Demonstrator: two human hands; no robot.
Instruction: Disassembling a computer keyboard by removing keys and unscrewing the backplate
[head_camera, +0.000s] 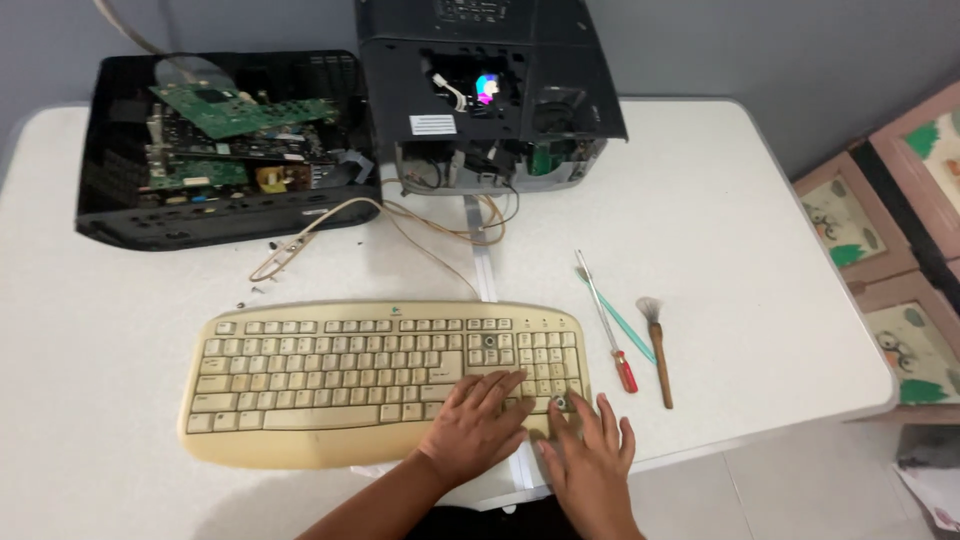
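Keyboard (385, 380): one, cream-yellowed, full-size with curved top edge and palm rest, lying flat at the near middle of the white table (760, 220), its long side parallel to the near edge. A tan cable (330, 225) runs from behind it in loops toward the far units.

Table: one, white, rounded corners, bearing everything listed.

Open black housing (110, 190): one, far left, lid off. Contents: one green circuit board (240, 108) tilted on top, further boards and components beneath, count not clear.

Opened black device (490, 90): one, far centre, standing behind the keyboard, casing partly removed; internal wiring and a small iridescent part show through the opening.

Screwdriver (610, 335): one, red handle toward the near edge, lying just right of the keyboard. A thin teal tool (628, 328) lies under or against it, crossing its shaft.

Brush (657, 350): one, wooden handle, pale bristles pointing away, just right of the screwdriver.

Small screws (255, 290): a few dark specks behind the keyboard's left end; exact count cannot be told.

Left hand (475, 425): flat, fingers spread, resting on the keyboard's lower right keys, holding nothing.

Right hand (590, 460): flat, fingers spread, at the keyboard's near right corner by the number pad, fingertips touching it, holding nothing.
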